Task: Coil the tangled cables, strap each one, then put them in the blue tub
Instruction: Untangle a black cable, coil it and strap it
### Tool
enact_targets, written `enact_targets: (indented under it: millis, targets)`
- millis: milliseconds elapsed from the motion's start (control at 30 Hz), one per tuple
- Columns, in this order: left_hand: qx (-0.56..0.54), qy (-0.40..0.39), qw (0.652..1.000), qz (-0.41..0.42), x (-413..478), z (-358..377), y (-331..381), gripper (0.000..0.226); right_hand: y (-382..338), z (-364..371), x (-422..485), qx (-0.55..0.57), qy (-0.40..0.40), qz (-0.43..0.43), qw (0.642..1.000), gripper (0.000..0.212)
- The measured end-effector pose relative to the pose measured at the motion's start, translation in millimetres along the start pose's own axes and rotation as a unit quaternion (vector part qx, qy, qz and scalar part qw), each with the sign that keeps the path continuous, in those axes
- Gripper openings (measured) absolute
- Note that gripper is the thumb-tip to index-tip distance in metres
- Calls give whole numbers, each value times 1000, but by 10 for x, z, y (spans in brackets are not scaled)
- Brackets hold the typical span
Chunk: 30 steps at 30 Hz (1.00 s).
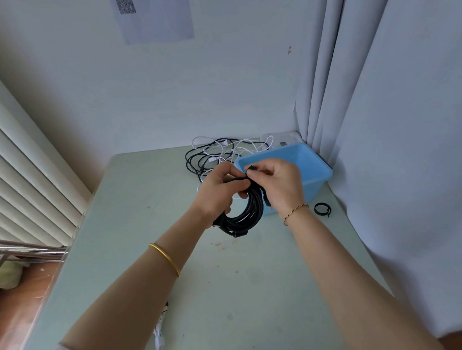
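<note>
As left hand point(220, 190) grips the hanging coil point(245, 218), right hand point(278, 182) pinches its strap point(252, 168).

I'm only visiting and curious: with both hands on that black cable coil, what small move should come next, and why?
Probably wrap the strap around the coiled black cable and fasten it. The left hand grips the coil, the right hand pinches the strap's end at its top, and the coil is not yet in the blue tub.
</note>
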<state>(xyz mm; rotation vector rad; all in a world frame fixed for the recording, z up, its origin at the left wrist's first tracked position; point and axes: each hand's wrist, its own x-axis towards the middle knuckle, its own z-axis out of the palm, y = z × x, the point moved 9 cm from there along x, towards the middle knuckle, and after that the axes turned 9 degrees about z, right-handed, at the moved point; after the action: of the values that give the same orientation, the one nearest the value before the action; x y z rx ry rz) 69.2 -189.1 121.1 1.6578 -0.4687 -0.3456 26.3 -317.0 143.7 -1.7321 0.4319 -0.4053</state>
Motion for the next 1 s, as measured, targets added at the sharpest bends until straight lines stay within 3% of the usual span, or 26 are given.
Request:
enact_targets:
  millis: [300, 667, 867, 1000]
  targets:
    - [-3, 9, 1000, -28, 30, -31, -43, 12, -24, -14, -51, -42, 28, -39, 998, 8]
    - [-106, 1, 992, -70, 25, -19, -19, 9, -129, -7, -113, -32, 44, -112, 992, 5]
    - [-181, -3, 978, -102, 25, 2, -107, 5, -149, 39, -123, -37, 7, -159, 987, 10]
    - [-217, -13, 968, -127, 29, 29, -130, 16, -159, 52, -103, -18, -26, -152, 988, 20]
